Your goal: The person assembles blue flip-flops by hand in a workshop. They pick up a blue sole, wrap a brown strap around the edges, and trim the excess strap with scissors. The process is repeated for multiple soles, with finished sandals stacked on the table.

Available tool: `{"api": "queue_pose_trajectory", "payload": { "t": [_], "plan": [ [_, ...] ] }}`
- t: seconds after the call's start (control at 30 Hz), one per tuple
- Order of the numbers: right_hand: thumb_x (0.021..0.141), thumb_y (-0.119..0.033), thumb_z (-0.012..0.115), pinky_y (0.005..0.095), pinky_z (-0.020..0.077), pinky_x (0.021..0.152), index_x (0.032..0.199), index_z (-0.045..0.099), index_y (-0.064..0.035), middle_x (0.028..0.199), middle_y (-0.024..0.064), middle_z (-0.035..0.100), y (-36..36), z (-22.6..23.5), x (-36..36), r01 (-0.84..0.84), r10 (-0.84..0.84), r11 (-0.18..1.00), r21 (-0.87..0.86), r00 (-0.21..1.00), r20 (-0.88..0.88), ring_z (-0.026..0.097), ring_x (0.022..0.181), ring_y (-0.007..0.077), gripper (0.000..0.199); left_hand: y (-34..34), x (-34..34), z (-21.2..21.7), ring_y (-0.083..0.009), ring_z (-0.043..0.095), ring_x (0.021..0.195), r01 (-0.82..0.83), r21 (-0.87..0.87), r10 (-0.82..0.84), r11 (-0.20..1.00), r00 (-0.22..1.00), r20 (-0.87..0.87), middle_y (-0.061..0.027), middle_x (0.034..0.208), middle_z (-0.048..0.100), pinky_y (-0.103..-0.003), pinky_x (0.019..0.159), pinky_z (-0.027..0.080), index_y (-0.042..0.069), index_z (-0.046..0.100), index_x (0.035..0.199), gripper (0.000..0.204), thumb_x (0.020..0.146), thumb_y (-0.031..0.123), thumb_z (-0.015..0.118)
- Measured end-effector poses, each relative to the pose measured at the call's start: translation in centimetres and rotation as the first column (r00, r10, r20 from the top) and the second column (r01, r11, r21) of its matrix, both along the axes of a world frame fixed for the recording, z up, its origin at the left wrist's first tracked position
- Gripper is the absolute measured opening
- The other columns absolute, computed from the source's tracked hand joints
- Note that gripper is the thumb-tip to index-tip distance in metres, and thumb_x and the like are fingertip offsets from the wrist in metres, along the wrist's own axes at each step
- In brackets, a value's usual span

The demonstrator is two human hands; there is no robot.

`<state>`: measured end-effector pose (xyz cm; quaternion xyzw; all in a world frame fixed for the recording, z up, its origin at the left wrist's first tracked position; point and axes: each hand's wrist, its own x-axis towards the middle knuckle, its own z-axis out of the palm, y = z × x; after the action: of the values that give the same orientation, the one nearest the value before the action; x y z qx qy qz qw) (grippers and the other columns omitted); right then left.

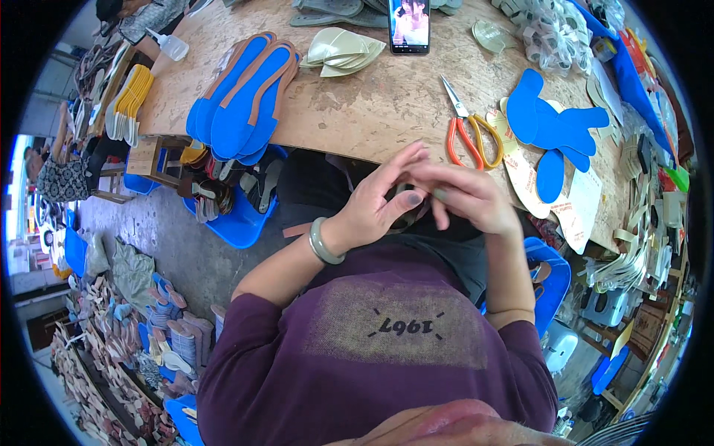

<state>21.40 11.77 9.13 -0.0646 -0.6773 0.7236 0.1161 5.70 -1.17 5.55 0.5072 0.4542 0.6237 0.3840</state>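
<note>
My left hand (pixel 379 199) and my right hand (pixel 476 195) meet over my lap, just off the table's near edge. My left fingers stretch up and to the right, with the thumb held away from them; a pale green bangle (pixel 321 242) circles that wrist. The right fingers reach left across the left fingertips, and one points down apart from the others. A pale curved thing shows just under the hands, too covered to name. Beyond my right hand, scissors (pixel 471 126) with one red and one yellow handle lie with blades pointing away.
Blue insoles with brown edging (pixel 249 104) lie fanned on the table (pixel 349 119) at left, blue cutouts (pixel 554 123) at right. A phone (pixel 410 26) stands at the far edge beside pale stacked pieces (pixel 342 50). Yellow insoles (pixel 129 100) and a squeeze bottle (pixel 172 47) sit far left. Blue bins (pixel 242 230) flank me.
</note>
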Motion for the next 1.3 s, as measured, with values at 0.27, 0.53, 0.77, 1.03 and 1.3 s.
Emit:
{"api": "queue_pose_trajectory", "payload": {
  "t": [0.27, 0.53, 0.77, 1.03, 1.3],
  "plan": [
    [0.085, -0.011, 0.066, 0.0154, 0.0333, 0.04, 0.1, 0.058, 0.001, 0.074, 0.0065, 0.066, -0.2, -1.8, -4.8, 0.395, -0.39, 0.885, -0.245, 0.918, 0.071, 0.047, 0.045, 0.004, 0.021, 1.4, -2.0, 1.1, -0.0232, 0.061, 0.094, -0.353, 0.212, 0.412, 0.911, 0.793, -0.449, -0.0147, 0.108, 0.06, -0.028, 0.082, 0.047, -0.002, 0.06, 0.116, 0.028, 0.091, 0.011, 0.058],
    [0.09, -0.01, 0.061, 0.0157, 0.0375, 0.045, 0.107, 0.065, 0.0012, 0.08, 0.006, 0.066, -0.7, -1.5, -5.3, 0.269, -0.294, 0.814, -0.516, 0.955, 0.034, 0.054, 0.053, 0.0056, 0.021, 1.0, -2.2, 2.0, -0.0109, 0.06, 0.082, -0.281, -0.109, 0.27, 0.954, 0.958, -0.1, -0.0069, 0.093, 0.064, -0.023, 0.074, 0.048, -0.004, 0.063, 0.11, 0.025, 0.094, 0.013, 0.056],
    [0.092, -0.01, 0.057, 0.0164, 0.0396, 0.047, 0.108, 0.065, 0.001, 0.081, 0.0024, 0.067, -1.5, -1.4, -4.8, 0.373, -0.37, 0.913, -0.166, 0.928, 0.052, 0.054, 0.054, 0.004, 0.021, 1.1, -2.1, 3.2, -0.0089, 0.062, 0.079, -0.249, -0.218, 0.235, 0.944, 0.968, -0.09, -0.0046, 0.081, 0.066, -0.022, 0.072, 0.05, -0.005, 0.062, 0.109, 0.027, 0.096, 0.016, 0.053],
    [0.091, -0.007, 0.055, 0.0173, 0.0398, 0.046, 0.101, 0.066, -0.0007, 0.075, 0.0009, 0.063, -1.5, -0.7, -2.2, 0.29, -0.262, 0.945, -0.153, 0.948, 0.178, 0.052, 0.051, 0.0037, 0.016, -0.2, -2.1, 3.4, -0.0094, 0.063, 0.067, -0.318, -0.184, 0.262, 0.93, 0.925, -0.273, -0.0053, 0.075, 0.066, -0.024, 0.061, 0.051, -0.002, 0.063, 0.096, 0.023, 0.098, 0.015, 0.048],
    [0.089, -0.004, 0.052, 0.0177, 0.0383, 0.045, 0.099, 0.067, -0.0028, 0.068, -0.0009, 0.06, 0.4, 1.0, 4.5, 0.372, -0.415, 0.902, 0.217, 0.885, 0.209, 0.049, 0.049, 0.0034, 0.017, -3.2, -7.2, 6.6, -0.012, 0.062, 0.059, -0.665, 0.036, 0.659, 0.746, 0.728, -0.189, -0.0058, 0.071, 0.061, -0.022, 0.052, 0.047, 0.003, 0.057, 0.09, 0.024, 0.1, 0.021, 0.044]
  ]
}}
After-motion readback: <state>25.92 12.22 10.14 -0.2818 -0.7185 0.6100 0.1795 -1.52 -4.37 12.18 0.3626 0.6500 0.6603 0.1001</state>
